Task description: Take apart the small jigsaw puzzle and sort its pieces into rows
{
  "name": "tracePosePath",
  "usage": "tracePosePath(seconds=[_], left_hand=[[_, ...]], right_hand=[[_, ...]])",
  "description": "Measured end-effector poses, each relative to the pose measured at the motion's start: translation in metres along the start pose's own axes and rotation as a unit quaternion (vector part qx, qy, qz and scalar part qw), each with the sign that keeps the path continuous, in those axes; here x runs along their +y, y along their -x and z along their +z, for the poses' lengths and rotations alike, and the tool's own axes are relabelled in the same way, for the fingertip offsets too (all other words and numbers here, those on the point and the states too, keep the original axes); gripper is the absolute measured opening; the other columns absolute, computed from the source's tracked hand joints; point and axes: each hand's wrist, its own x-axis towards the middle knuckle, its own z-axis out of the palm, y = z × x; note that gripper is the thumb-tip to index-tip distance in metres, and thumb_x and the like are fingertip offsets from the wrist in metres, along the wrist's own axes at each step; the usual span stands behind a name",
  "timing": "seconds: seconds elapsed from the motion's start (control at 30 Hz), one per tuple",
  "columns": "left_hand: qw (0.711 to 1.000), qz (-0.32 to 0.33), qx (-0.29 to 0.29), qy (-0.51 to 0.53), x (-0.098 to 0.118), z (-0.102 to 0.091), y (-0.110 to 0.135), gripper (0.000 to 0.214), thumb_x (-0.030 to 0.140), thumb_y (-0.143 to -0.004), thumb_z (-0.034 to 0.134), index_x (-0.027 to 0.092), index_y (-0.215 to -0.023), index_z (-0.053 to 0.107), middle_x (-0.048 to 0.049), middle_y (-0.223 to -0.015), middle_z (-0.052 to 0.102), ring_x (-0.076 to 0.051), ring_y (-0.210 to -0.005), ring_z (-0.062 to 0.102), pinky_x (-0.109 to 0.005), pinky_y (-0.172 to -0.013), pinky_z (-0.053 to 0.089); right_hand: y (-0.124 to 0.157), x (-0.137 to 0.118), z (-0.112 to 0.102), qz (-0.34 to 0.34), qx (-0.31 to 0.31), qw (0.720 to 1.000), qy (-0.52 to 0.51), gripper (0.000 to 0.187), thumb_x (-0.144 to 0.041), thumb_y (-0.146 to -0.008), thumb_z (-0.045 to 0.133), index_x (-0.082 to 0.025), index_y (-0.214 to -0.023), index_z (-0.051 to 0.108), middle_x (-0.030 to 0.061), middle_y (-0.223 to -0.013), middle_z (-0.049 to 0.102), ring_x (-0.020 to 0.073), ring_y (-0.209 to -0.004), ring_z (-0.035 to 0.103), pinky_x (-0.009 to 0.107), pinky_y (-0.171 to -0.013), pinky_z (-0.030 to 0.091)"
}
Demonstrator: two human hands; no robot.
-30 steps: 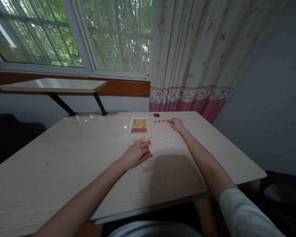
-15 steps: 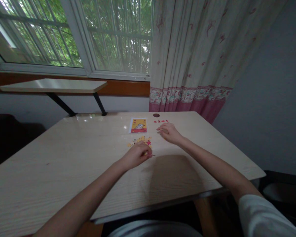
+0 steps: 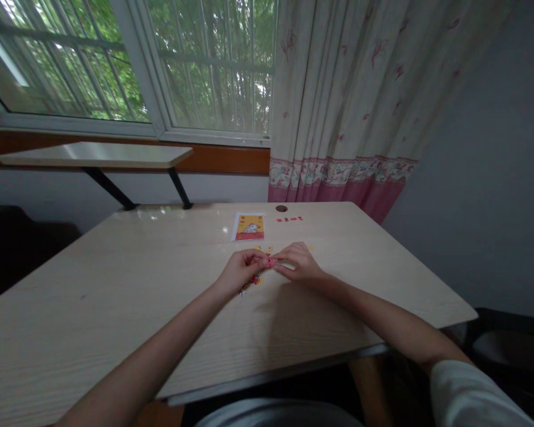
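Note:
My left hand point(image 3: 241, 271) and my right hand point(image 3: 298, 264) meet at the middle of the pale wooden table point(image 3: 115, 296), fingertips together. Between them sits a small red puzzle piece point(image 3: 271, 262), pinched by both hands. Yellow and red joined puzzle pieces point(image 3: 251, 281) lie on the table partly under my left hand. A yellow and red picture card point(image 3: 249, 227) lies farther back. A row of loose red pieces point(image 3: 289, 219) lies to the right of the card.
A round cable hole point(image 3: 282, 208) is at the table's far edge. A raised shelf point(image 3: 93, 154) stands at the back left under the window. A patterned curtain point(image 3: 338, 101) hangs at the back right. A dark chair point(image 3: 511, 344) is at the right.
My right hand came back from the row of red pieces at the far edge and met my left hand at the middle. My left hand lifted slightly off the joined pieces.

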Motion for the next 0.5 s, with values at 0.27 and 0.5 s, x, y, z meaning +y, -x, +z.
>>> tracePosePath(seconds=[0.27, 0.5], left_hand=[[0.999, -0.017, -0.036, 0.004, -0.0025, 0.0013, 0.0012, 0.039, 0.040, -0.060, 0.075, 0.014, -0.088, 0.064, 0.0010, -0.060, 0.060, -0.009, -0.052, 0.053, -0.020, -0.047, 0.037], [0.998, -0.021, -0.026, 0.046, -0.0036, 0.0015, 0.0005, 0.036, 0.035, -0.060, 0.077, 0.014, -0.085, 0.063, -0.0007, -0.066, 0.063, -0.012, -0.061, 0.058, -0.021, -0.053, 0.041]], right_hand=[[0.0006, -0.0052, 0.0007, 0.003, 0.033, 0.999, -0.007, 0.019, -0.038, -0.083, 0.056, -0.024, -0.089, 0.067, 0.0027, -0.076, 0.069, 0.0156, -0.073, 0.060, 0.032, -0.071, 0.040], [0.0015, -0.0069, 0.0019, 0.013, 0.052, 0.999, -0.004, 0.015, -0.036, -0.082, 0.058, -0.024, -0.086, 0.066, 0.0015, -0.076, 0.069, 0.0148, -0.072, 0.061, 0.032, -0.073, 0.038]])
